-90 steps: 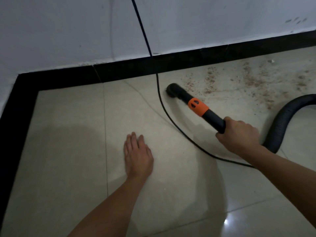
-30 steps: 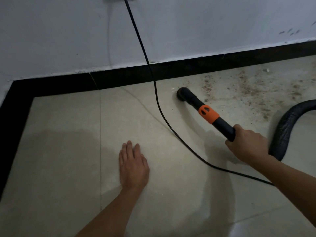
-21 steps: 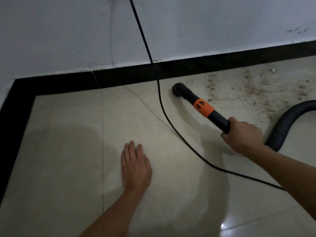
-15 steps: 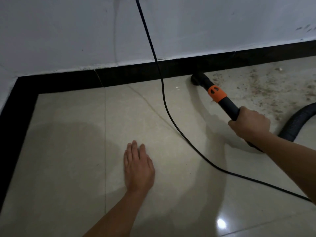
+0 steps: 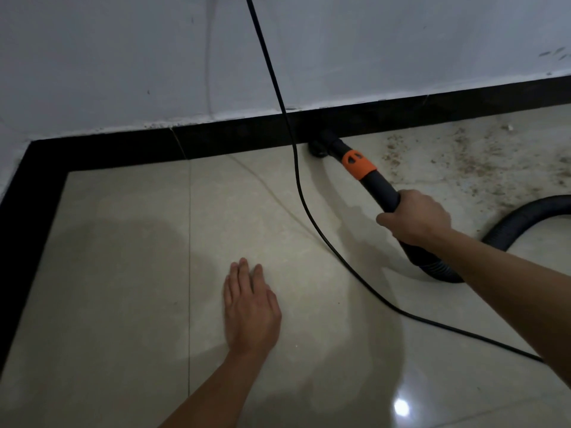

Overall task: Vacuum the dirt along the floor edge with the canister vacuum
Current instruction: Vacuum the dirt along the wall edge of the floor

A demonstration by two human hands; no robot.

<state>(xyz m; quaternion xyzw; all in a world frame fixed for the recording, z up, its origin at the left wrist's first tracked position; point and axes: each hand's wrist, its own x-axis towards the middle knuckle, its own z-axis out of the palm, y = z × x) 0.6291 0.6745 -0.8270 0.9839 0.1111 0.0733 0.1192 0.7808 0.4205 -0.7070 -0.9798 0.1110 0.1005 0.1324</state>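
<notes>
A black vacuum wand (image 5: 375, 183) with an orange collar (image 5: 357, 163) slants down to its nozzle (image 5: 319, 146), which touches the floor against the black baseboard (image 5: 234, 139). My right hand (image 5: 417, 219) grips the wand's rear end. From there the ribbed black hose (image 5: 522, 216) curves off to the right edge. Brown dirt (image 5: 472, 162) is scattered on the beige tiles to the right of the nozzle. My left hand (image 5: 248, 307) lies flat on the tile floor, fingers straight. The canister itself is out of view.
A black power cord (image 5: 304, 205) hangs down the white wall (image 5: 340, 47), crosses the floor left of the nozzle and runs off under my right arm. The baseboard turns a corner at the far left (image 5: 27, 193).
The nozzle has moved from the open tile up to the baseboard and slightly right. The dirt nearest the wall's left part is gone. My left hand has stayed flat on the floor.
</notes>
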